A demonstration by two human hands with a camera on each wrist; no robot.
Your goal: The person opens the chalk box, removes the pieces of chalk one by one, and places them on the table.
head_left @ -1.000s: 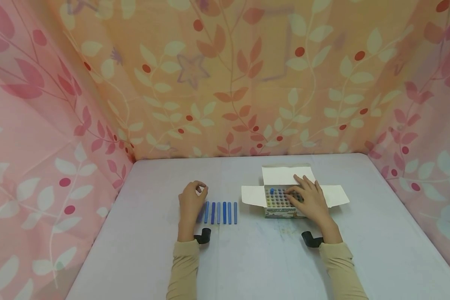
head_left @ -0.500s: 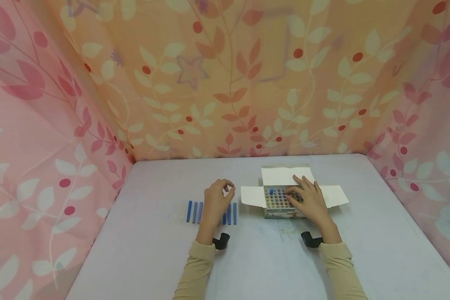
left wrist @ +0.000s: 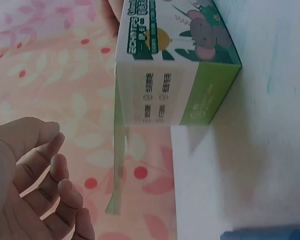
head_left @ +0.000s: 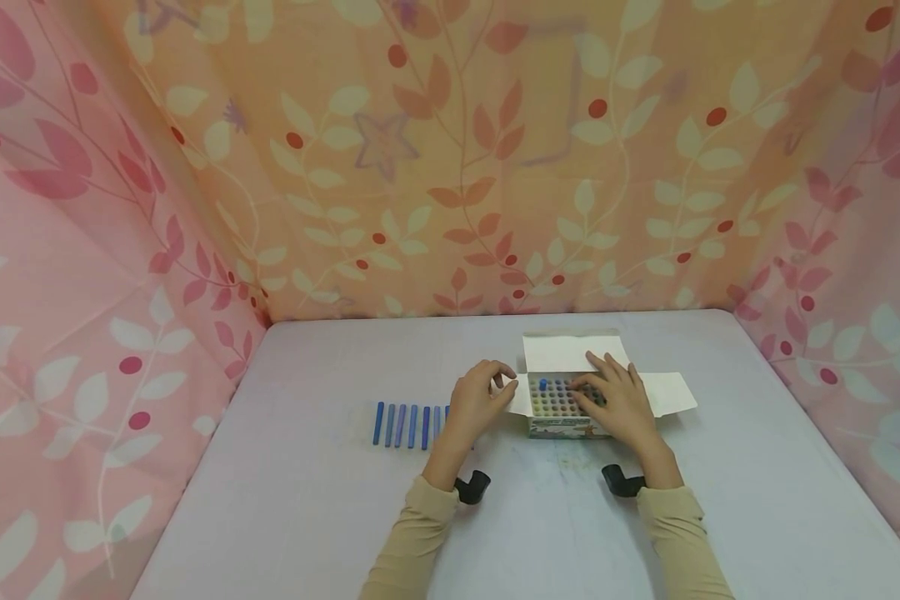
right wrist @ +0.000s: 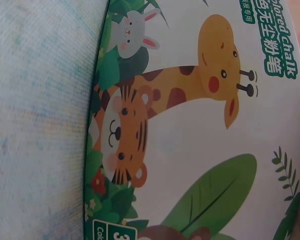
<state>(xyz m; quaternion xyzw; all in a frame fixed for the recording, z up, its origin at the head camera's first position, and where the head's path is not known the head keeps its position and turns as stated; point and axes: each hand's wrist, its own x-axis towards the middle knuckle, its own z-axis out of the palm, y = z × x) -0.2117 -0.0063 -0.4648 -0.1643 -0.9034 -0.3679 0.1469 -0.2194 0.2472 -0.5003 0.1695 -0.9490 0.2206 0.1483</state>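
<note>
My left hand (head_left: 482,398) hovers beside the left flap of an open chalk box (head_left: 566,429), fingers loosely bent and thumb near the index fingertip. Nothing shows between those fingers in the left wrist view, where the hand (left wrist: 35,175) is apart from the box (left wrist: 160,92). Over the right part of the box lies my right hand (head_left: 621,402), its thumb and index finger close above the chalk tops (head_left: 555,404); no held chalk can be made out there. One blue chalk (head_left: 543,384) sticks up higher than the others at the box's back left.
Several blue and violet chalk sticks (head_left: 412,426) lie in an upright row left of the box, partly hidden by my left forearm. White flaps (head_left: 573,353) stand spread around the box. A patterned curtain (head_left: 450,167) rises behind the table (head_left: 285,500).
My left hand has moved right, from over the left end of the chalk row to the box's left flap. The right hand has stayed in place on the box.
</note>
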